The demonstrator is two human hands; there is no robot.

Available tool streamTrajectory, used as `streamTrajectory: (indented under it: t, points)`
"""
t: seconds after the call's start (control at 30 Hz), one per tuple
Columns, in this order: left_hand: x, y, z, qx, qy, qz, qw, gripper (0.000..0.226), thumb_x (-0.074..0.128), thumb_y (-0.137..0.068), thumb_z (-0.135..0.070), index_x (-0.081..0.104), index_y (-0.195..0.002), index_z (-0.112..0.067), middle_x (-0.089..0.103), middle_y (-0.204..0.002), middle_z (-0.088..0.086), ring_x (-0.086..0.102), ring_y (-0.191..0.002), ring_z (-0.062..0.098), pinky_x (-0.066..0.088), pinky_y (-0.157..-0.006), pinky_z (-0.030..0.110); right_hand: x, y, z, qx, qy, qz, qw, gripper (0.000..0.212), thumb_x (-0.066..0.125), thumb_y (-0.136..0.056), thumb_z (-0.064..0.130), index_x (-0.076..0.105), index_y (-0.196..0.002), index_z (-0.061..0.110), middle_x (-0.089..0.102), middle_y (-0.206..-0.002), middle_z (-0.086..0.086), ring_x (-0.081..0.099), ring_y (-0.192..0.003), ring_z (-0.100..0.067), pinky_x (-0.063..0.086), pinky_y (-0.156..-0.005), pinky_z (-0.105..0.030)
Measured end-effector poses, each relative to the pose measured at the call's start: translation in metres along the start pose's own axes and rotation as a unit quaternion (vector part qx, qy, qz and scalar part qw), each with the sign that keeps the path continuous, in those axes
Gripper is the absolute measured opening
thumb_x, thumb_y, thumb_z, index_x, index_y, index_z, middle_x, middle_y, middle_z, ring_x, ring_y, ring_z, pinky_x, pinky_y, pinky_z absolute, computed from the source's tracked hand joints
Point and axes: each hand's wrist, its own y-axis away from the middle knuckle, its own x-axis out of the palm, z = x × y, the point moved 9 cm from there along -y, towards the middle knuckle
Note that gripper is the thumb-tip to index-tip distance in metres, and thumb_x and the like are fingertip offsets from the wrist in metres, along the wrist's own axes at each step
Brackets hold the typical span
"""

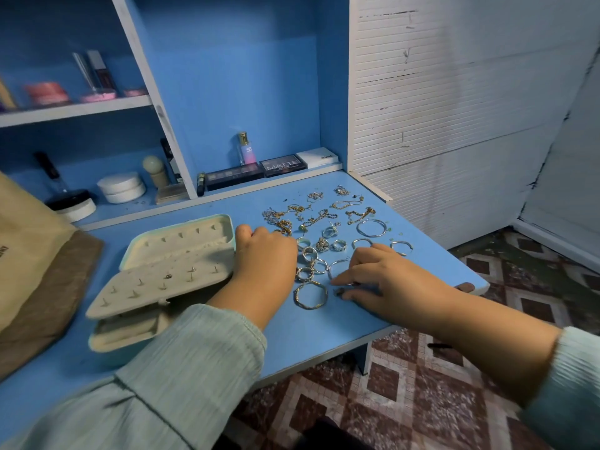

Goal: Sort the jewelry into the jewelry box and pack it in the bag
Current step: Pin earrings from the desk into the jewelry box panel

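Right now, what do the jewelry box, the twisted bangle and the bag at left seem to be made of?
Jewelry box: hard pale mint shell, matte beige velvety-looking lining. Twisted bangle: shiny metal, apparently silver and gold strands, glinting. Bag: tan kraft paper by its flat matte look, probably.

one jewelry box (pixel 181 251), one bag (pixel 29 241) — two hands

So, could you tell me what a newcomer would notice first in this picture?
Probably the jewelry spread over the right of the blue table, with both hands among it: the right hand fingering a ring, the left hand curled beside the open jewelry box. A tan bag lies at far left.
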Motion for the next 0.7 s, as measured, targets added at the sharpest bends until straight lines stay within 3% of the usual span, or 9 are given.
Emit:
streamTrajectory:
  t: [0.23,0.4,0.53,0.7]
  points:
    - [0.0,0.001,0.001,-0.013,-0.016,0.005,1.0,0.025,0.05,-0.092,-0.014,0.058,-0.111,-0.028,0.06,-0.109,-0.006,0.046,-0.108,0.02,0.025,-0.095,0.037,0.003,0.002,-0.002,0.005,-0.029,-0.034,0.999,0.016,0.062,-0.088,0.023,0.072,-0.1,0.021,0.045,-0.087,0.013,0.044,-0.09,-0.014,0.038,-0.082,-0.023]
    - [0.001,0.001,0.0,-0.015,-0.016,0.009,1.0,0.027,0.049,-0.091,-0.013,0.058,-0.112,-0.028,0.059,-0.112,-0.005,0.046,-0.109,0.02,0.025,-0.094,0.037,0.003,0.004,-0.008,0.022,-0.059,-0.046,0.997,0.013,0.063,-0.087,0.02,0.072,-0.097,0.02,0.047,-0.085,0.016,0.045,-0.091,-0.012,0.033,-0.081,-0.013]
    - [0.002,0.0,0.001,-0.019,-0.017,0.016,1.0,0.028,0.049,-0.091,-0.013,0.057,-0.113,-0.028,0.059,-0.111,-0.005,0.046,-0.108,0.02,0.025,-0.095,0.036,0.003,0.005,-0.008,0.024,-0.059,-0.056,0.996,0.012,0.064,-0.086,0.019,0.072,-0.095,0.019,0.051,-0.086,0.01,0.047,-0.09,-0.013,0.036,-0.081,-0.018]
    - [0.002,0.001,0.001,-0.02,-0.005,0.021,1.0,0.032,0.049,-0.09,-0.01,0.057,-0.114,-0.029,0.058,-0.112,-0.005,0.046,-0.108,0.02,0.025,-0.094,0.037,0.001,0.007,-0.01,0.035,-0.063,-0.066,0.995,0.013,0.063,-0.087,0.02,0.072,-0.096,0.02,0.051,-0.086,0.009,0.042,-0.087,-0.009,0.031,-0.077,-0.007]
